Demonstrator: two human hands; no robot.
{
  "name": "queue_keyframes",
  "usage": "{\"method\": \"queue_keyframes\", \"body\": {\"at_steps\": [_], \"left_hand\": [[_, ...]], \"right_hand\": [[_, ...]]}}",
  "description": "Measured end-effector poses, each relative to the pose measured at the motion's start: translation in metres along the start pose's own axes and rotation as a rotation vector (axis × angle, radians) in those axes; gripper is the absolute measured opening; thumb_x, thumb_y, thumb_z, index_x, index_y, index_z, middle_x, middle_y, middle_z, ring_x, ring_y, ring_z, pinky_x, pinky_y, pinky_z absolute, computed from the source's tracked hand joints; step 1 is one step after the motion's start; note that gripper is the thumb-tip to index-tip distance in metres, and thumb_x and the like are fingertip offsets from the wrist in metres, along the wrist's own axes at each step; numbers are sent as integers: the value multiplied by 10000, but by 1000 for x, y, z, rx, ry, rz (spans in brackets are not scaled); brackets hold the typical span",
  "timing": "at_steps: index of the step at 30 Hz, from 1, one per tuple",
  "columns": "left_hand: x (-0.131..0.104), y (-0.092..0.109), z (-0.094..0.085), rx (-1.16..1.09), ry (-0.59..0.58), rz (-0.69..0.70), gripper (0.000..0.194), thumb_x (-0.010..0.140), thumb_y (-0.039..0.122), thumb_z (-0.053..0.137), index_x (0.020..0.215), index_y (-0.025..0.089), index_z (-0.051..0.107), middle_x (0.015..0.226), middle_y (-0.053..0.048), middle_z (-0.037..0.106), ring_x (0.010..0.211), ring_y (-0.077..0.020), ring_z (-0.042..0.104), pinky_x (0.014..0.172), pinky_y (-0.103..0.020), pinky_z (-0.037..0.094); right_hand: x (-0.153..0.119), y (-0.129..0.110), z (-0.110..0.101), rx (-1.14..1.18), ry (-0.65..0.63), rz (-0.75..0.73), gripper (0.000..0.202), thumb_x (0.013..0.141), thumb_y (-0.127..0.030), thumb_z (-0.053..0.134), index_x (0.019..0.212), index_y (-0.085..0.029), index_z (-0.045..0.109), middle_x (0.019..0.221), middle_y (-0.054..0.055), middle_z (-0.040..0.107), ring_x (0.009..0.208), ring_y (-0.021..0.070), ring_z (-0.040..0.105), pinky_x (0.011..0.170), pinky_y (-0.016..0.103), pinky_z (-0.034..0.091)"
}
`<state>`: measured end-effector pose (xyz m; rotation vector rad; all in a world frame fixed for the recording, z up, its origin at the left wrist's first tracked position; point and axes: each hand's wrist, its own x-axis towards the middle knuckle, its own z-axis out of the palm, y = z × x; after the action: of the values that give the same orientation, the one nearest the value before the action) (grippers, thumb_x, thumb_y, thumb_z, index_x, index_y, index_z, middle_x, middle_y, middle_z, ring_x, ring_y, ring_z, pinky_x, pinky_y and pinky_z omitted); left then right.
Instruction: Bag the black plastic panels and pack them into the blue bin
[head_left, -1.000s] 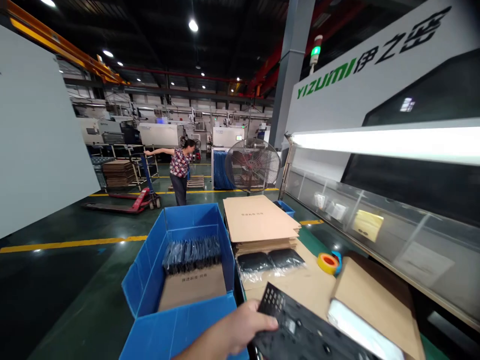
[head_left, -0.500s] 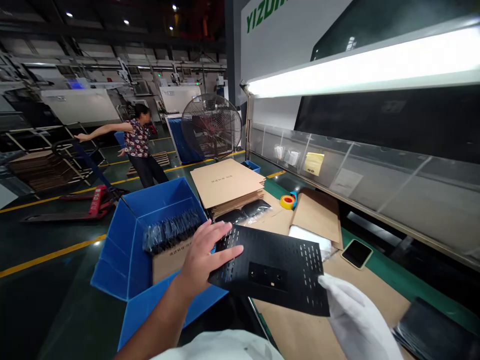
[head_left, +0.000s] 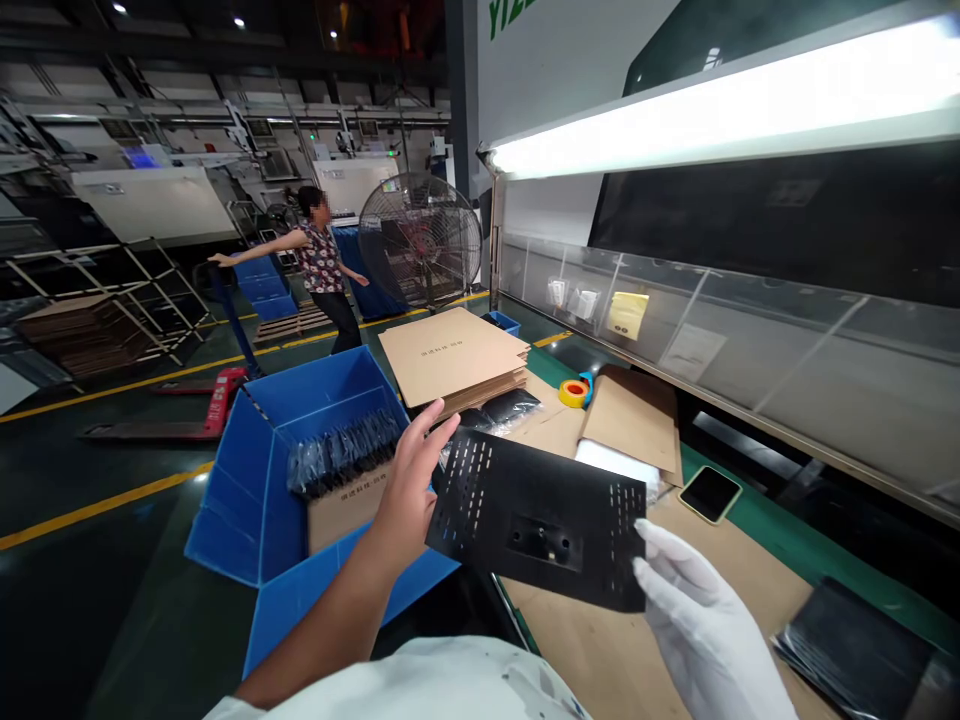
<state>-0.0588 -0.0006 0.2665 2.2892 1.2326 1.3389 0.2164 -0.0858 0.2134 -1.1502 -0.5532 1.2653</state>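
A thin black panel (head_left: 540,515) with rows of small slots near both ends and a recessed middle is held up over the workbench. My left hand (head_left: 411,485), bare, grips its left edge. My right hand (head_left: 694,605), in a white glove, pinches the right edge between thumb and fingers. Left of the panel stands a blue bin (head_left: 225,510) with a row of bagged dark parts (head_left: 341,455) and cardboard inside. Behind the panel, black parts in clear bags (head_left: 511,407) lie by a cardboard stack (head_left: 450,355).
Yellow tape (head_left: 573,393), a phone (head_left: 710,494) and bagged black sheets (head_left: 855,650) lie on the green and cardboard-covered bench (head_left: 780,550). A lamp (head_left: 720,100) hangs above. Beyond the bin, a person (head_left: 322,260) holds a red pallet jack (head_left: 225,400) near a large fan (head_left: 424,240).
The panel has been tilted, and my left fingers have shifted from its face toward its upper left edge. The person and the pallet jack have moved to the right. The view has shifted slightly.
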Motion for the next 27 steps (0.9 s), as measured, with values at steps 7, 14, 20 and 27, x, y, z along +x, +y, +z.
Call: {"method": "queue_keyframes", "body": {"at_steps": [7, 14, 20, 27], "left_hand": [[6, -1, 13, -65, -44, 48, 485, 978, 408, 427, 1457, 371, 361, 1566, -45, 279, 1433, -270, 275, 1152, -458, 290], [12, 3, 23, -68, -32, -185, 214, 879, 331, 583, 979, 208, 727, 770, -8, 700, 706, -161, 630, 677, -269, 485], [17, -3, 36, -298, -184, -441, 313, 842, 440, 612, 726, 164, 705, 588, 7, 632, 573, -137, 577, 543, -231, 435], [4, -29, 70, -1062, -482, -616, 464, 820, 400, 619, 1259, 249, 629, 1294, -106, 629, 1033, -257, 650, 878, -382, 509]], "right_hand": [[0, -1, -14, -3, 8, 10, 466, 627, -368, 836, 1069, -285, 713, 1098, 64, 733, 1044, 278, 668, 841, 331, 580], [1, -17, -20, 27, 53, 77, 436, 645, -503, 793, 955, -201, 741, 912, 92, 762, 691, 224, 701, 616, 299, 610], [13, -20, -19, 152, 59, 213, 410, 675, -569, 758, 794, -179, 710, 873, 114, 763, 644, 211, 699, 537, 299, 590], [14, 14, -35, 106, 75, 70, 523, 699, -355, 796, 1188, -259, 637, 1178, 56, 701, 1073, 271, 652, 856, 353, 573]]}}
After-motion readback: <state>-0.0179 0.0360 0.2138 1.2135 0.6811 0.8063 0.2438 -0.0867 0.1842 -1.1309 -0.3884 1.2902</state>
